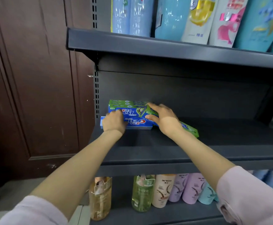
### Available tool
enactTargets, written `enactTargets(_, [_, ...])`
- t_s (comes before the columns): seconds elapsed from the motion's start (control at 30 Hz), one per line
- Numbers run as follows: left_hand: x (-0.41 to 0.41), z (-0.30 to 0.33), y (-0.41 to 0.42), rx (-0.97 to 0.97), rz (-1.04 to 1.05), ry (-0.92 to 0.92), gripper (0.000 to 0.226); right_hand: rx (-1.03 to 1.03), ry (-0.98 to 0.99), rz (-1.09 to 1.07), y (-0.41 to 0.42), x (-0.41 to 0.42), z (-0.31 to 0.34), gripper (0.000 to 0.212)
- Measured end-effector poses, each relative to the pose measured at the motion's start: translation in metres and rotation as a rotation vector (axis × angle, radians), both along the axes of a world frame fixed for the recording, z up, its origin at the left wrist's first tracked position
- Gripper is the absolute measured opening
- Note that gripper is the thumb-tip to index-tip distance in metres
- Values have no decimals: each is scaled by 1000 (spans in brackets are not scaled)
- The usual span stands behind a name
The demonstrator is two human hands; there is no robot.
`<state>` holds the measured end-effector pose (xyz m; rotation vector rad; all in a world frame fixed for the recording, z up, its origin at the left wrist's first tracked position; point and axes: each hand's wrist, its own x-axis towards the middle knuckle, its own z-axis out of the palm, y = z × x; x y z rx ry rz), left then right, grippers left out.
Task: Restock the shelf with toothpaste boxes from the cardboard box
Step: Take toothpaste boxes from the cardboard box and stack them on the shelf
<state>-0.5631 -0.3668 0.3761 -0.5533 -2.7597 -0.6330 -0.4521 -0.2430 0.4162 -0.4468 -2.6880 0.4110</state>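
Toothpaste boxes lie stacked at the back left of the dark shelf. The right hand grips a green toothpaste box; the left hand curls on the blue toothpaste box.

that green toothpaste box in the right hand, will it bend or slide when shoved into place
The green toothpaste box probably stays stiff: its edges look straight and crisp. Its glossy faces may slide easily on the smooth dark shelf. Being long and flat-sided, it should not roll, though it sits angled under the right hand and could swing.
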Motion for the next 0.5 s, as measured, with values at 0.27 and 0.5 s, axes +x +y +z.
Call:
enactTargets(0.27, [-27,3,-17,-131,-215,-113,49,75,-79,11,-16,-26,-5,54])
enactTargets(0.5, [-53,-14,-29,-82,-315,21,47,124,-86,-11,-16,-30,-6,54])
